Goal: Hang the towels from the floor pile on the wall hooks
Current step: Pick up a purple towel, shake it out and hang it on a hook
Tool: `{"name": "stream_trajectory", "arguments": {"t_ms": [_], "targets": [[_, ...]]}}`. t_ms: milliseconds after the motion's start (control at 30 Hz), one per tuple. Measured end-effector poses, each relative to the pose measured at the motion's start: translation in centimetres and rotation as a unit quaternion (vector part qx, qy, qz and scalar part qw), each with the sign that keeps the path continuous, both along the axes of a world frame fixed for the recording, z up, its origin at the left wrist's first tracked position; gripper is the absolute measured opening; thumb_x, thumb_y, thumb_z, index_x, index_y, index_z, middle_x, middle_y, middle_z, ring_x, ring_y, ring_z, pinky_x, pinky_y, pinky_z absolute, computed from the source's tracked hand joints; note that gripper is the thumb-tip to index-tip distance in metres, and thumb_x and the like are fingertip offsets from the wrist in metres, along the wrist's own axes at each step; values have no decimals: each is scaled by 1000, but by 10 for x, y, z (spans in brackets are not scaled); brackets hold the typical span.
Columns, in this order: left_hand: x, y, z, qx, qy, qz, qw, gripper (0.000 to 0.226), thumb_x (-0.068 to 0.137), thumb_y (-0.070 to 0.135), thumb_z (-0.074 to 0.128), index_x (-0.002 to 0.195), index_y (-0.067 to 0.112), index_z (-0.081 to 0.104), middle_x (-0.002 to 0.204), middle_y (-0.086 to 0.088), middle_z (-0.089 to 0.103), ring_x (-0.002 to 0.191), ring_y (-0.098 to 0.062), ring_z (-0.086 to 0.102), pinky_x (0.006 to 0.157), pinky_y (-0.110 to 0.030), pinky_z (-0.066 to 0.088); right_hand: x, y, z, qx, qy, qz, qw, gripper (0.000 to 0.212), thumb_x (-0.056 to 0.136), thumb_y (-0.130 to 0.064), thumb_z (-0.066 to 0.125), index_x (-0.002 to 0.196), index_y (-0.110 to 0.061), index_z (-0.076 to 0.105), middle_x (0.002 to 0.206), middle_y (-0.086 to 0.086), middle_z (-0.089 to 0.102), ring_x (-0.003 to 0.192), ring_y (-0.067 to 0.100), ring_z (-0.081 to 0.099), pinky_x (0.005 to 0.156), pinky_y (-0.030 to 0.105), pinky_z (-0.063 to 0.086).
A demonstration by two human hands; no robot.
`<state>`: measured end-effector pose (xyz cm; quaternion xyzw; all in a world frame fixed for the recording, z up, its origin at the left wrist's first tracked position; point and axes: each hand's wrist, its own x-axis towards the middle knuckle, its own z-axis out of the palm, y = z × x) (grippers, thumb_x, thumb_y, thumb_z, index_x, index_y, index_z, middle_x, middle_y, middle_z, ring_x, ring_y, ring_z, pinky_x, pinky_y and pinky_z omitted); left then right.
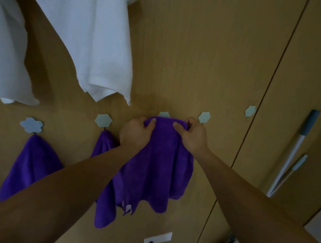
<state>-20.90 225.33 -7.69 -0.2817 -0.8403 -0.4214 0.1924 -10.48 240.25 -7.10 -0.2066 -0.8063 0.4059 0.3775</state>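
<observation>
Mid-frame, the left hand (136,132) and right hand (190,134) pinch the purple microfibre towel's (158,163) top edge under the third flower hook (164,114); soft, light, limp, so best gripped at that edge

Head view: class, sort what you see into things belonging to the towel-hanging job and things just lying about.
Job: held purple towel, left hand, right hand, flower hooks, far-left hung towel, second hung towel.
Lying about: white garments, leaning poles, wall socket.
</observation>
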Motion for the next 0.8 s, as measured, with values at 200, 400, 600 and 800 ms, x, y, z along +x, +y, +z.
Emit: {"name": "stream_trajectory", "arguments": {"t_ms": [200,400,600,800], "targets": [[-18,14,-5,-86,43,127,987,51,94,59,37,92,18,67,75,-6,66,63,-19,52,50,-26,25,-40,14,-10,59,-50,-29,997,33,88,-47,61,102,-17,65,91,-1,70,86,20,65,79,42,53],[-21,15,-43,-120,-28,122,985,48,90,63,40,85,23,65,65,8,55,59,-13,49,44,-22,24,-47,26,-40,21,-73,-9,997,26,85,-48,63,82,-23,61,70,-7,63,70,16,63,66,36,54],[-32,36,-42,-128,-253,-25,959,43,83,52,62,92,11,73,74,6,63,72,-10,56,59,-20,43,-50,28,-37,-41,-111,34,992,29,77,-49,71,69,-29,52,68,-9,61,63,10,59,55,28,47],[-11,32,-28,-279,-90,132,947,55,65,77,55,67,22,57,61,9,57,63,-13,58,58,-27,38,-42,26,-31,140,-149,-76,976,55,70,-60,71,100,-17,55,95,-2,60,90,19,58,80,39,49]]}}
